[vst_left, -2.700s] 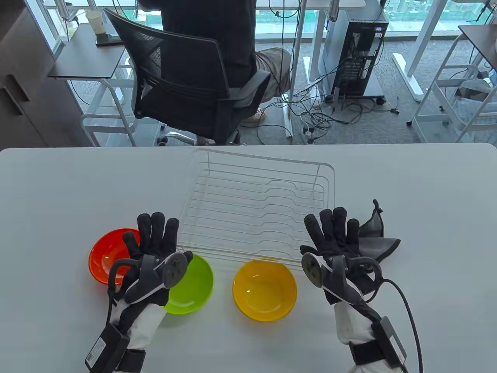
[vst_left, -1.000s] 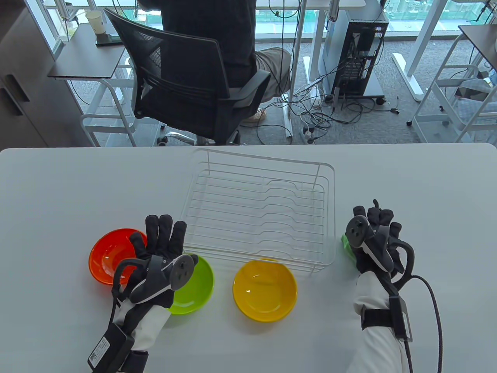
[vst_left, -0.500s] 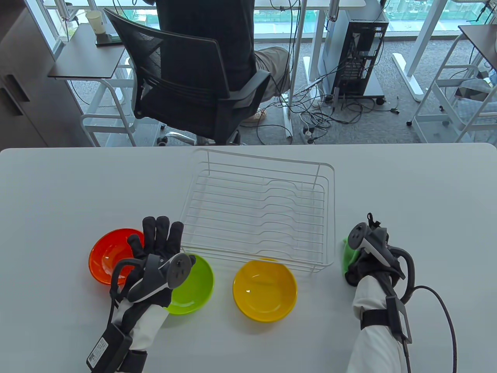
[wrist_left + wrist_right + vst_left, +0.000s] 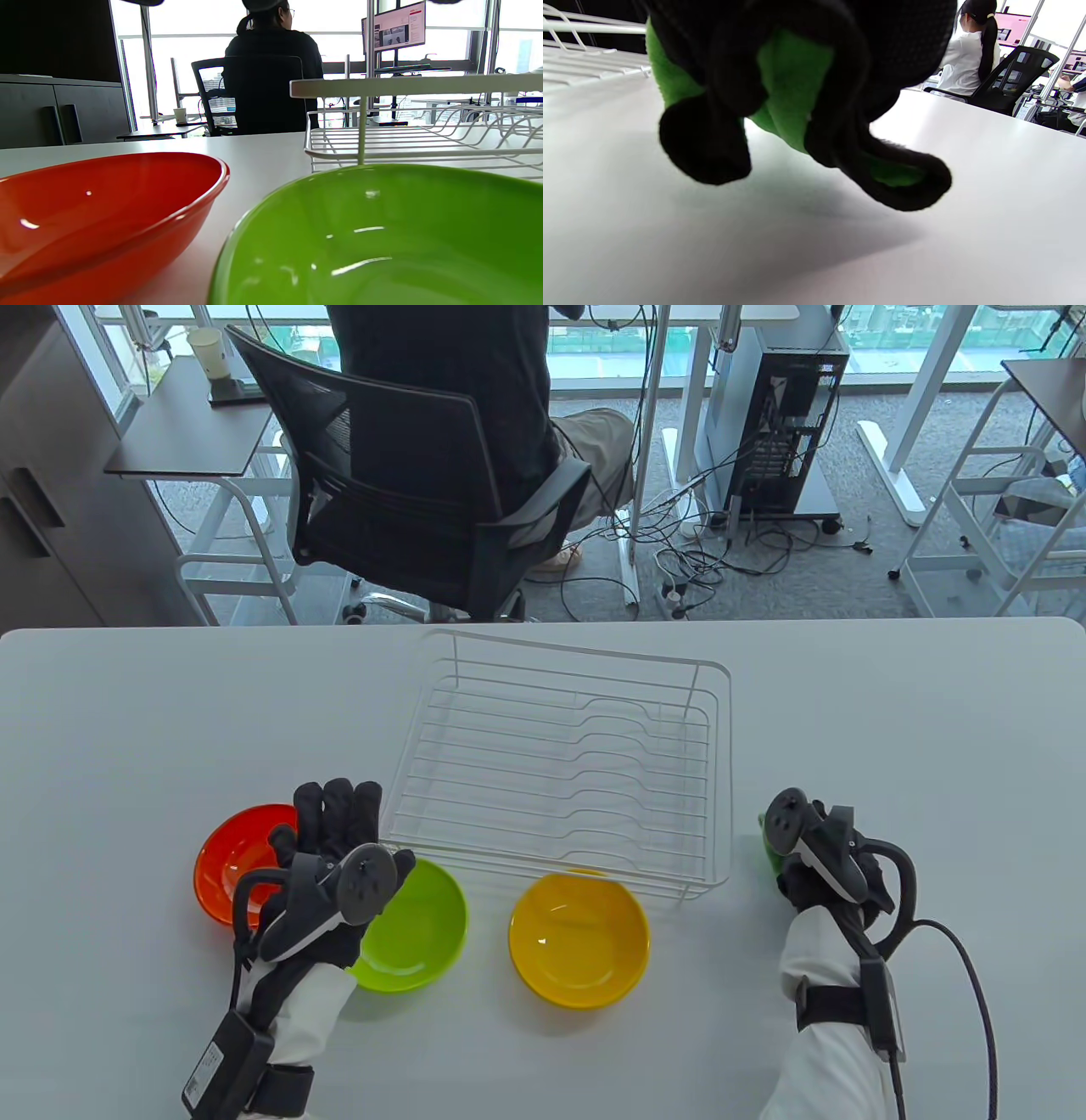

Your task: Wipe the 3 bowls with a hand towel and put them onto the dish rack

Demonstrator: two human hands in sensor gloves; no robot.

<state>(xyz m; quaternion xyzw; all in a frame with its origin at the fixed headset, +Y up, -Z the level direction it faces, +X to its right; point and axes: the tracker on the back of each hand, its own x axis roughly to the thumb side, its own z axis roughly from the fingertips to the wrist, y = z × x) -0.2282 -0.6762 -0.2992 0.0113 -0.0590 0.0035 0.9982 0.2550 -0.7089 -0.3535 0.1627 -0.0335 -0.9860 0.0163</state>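
1. The right hand (image 4: 819, 853) sits to the right of the rack's (image 4: 560, 768) near right corner, fingers curled tight round the towel (image 4: 793, 80), which bulges green between the black glove fingers (image 4: 706, 140) in the right wrist view.
2. From the table view only a sliver of green shows at that hand's left edge, just beside the rack.
3. The left hand (image 4: 327, 865) hovers over the gap between the red bowl (image 4: 242, 861) and the green bowl (image 4: 416, 925), its fingers extended forward and close together, gripping nothing.
4. The yellow bowl (image 4: 579, 937) lies between the two hands, nearer the left one, its far rim touching or slipping under the rack's near edge; which of these cannot be told.
5. The table (image 4: 127, 729) is plain white; the rack stands ahead of both hands, roughly midway between them.
6. Beyond the table a person (image 4: 475, 381) sits with their back turned in a black mesh chair (image 4: 399, 483), with a computer tower (image 4: 780, 407) and tangled cables (image 4: 704, 551) on the grey carpet further right.
7. All three bowls are glossy, shallow and upright on the table, none on the rack; red and green sit near each other without touching, seen in the left wrist view.
8. The rack is white wire with a raised rim.
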